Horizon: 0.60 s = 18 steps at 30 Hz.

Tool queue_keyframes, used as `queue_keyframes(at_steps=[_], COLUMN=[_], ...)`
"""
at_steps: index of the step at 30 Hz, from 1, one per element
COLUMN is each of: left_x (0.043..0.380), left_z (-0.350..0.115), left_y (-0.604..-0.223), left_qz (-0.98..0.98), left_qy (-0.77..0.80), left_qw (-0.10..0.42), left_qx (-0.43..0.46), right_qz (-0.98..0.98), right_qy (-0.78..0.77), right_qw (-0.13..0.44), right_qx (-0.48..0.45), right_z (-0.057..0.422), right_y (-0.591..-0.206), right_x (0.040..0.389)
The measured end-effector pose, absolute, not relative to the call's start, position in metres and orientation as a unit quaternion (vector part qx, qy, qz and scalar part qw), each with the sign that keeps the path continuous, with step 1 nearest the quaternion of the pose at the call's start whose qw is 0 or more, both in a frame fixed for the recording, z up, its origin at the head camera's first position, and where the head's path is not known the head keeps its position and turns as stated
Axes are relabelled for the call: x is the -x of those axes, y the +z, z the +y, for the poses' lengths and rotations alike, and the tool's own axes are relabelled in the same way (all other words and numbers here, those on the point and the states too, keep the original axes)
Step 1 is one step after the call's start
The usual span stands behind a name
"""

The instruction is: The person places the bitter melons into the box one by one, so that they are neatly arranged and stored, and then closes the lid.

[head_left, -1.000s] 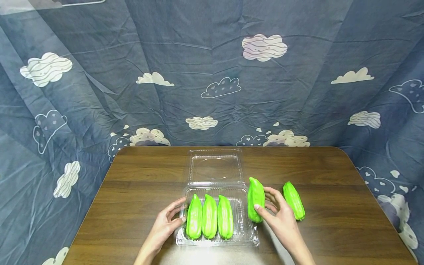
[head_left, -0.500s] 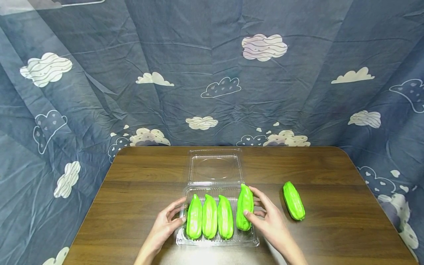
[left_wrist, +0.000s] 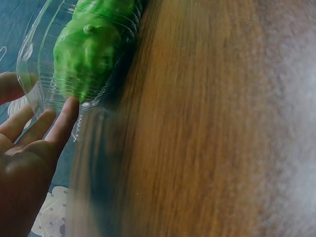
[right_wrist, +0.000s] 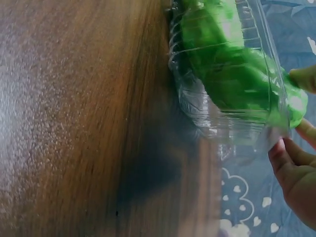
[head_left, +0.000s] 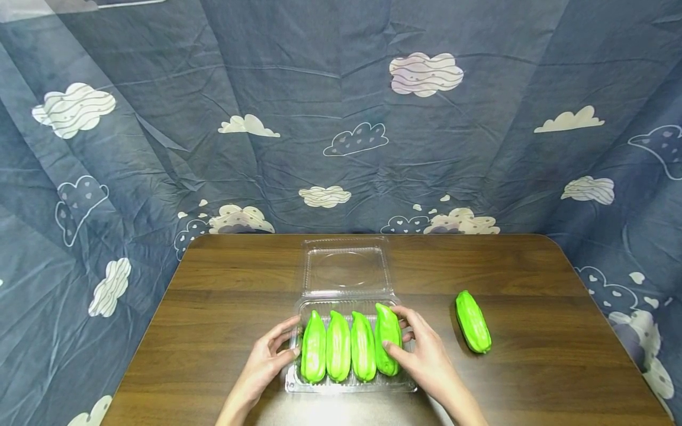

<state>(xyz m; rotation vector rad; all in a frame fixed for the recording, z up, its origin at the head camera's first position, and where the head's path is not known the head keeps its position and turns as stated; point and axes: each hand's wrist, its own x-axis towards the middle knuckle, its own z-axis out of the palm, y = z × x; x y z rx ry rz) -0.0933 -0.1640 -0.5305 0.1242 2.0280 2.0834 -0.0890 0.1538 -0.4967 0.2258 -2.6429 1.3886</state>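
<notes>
A clear plastic clamshell container stands with its lid folded back on the table. Three long green peppers lie side by side in its base. Thumb and fingers of my left hand grip the base's left wall; in the left wrist view, fingertips press that wall from outside. My right hand holds a fourth green pepper between thumb and fingers, inside the base's right side, slightly tilted. Through the wall in the right wrist view, that pepper appears partly within the container.
Another green pepper lies on the wooden table to the right of the container. Behind the table's far edge hangs a dark blue cloth with a cloud pattern.
My right hand has carried its pepper left and down, from beside the container's right edge into the base next to the other peppers. The left hand has stayed on the container.
</notes>
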Motion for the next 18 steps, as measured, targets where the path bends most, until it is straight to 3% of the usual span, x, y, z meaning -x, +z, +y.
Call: queue_keyframes(at_steps=[8, 18], left_x=[0.094, 0.095], left_z=[-0.163, -0.162], left_y=[-0.529, -0.530], left_qz=[0.688, 0.690], left_qy=[0.714, 0.713], left_qw=[0.122, 0.116], left_qx=[-0.034, -0.046], right_qz=[-0.894, -0.886], right_qy=[0.428, 0.399], right_qw=[0.093, 0.168], right_qx=[-0.098, -0.166], right_z=[0.150, 0.152], right_y=[-0.499, -0.511], right_x=[0.092, 0.093])
